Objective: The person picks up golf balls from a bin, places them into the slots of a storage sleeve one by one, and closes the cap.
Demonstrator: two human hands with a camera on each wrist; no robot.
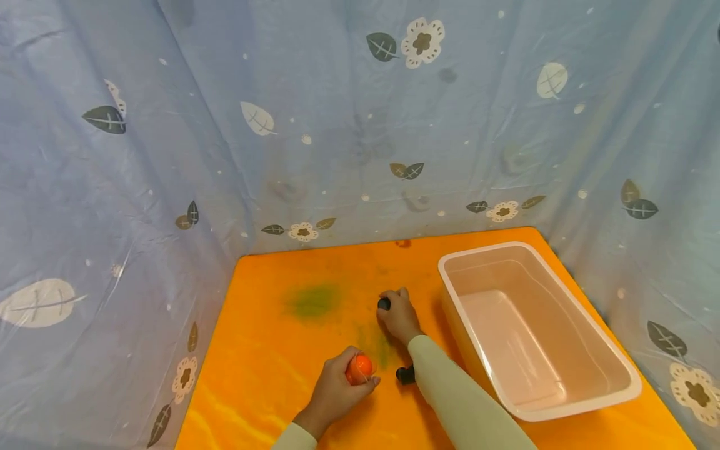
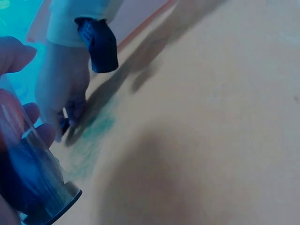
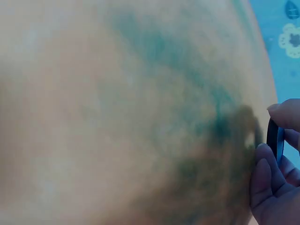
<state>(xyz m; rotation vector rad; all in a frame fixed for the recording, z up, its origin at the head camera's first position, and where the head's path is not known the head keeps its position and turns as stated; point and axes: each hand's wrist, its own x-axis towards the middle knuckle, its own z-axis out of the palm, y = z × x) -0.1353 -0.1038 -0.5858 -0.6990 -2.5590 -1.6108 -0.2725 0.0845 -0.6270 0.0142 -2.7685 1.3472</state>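
My left hand (image 1: 332, 392) grips a clear cylindrical container (image 1: 360, 369) that shows bright orange inside. In the left wrist view, the clear container (image 2: 42, 183) is tilted, with a dark rim at its lower end; fingers curl round its side. Farther forward and to the right, my right hand (image 1: 400, 317) pinches a small black round lid (image 1: 384, 304). The right wrist view has the lid (image 3: 275, 140) nearly edge-on, between thumb and fingers. The two hands are apart, and the lid is off the container.
A large pale plastic bin (image 1: 461, 312) stands at the right, beside my right forearm. A black device (image 1: 405, 375) sits at the right sleeve. Green stains (image 1: 314, 301) mark the orange tabletop (image 1: 264, 350). Patterned blue curtains (image 1: 337, 125) enclose the back and sides.
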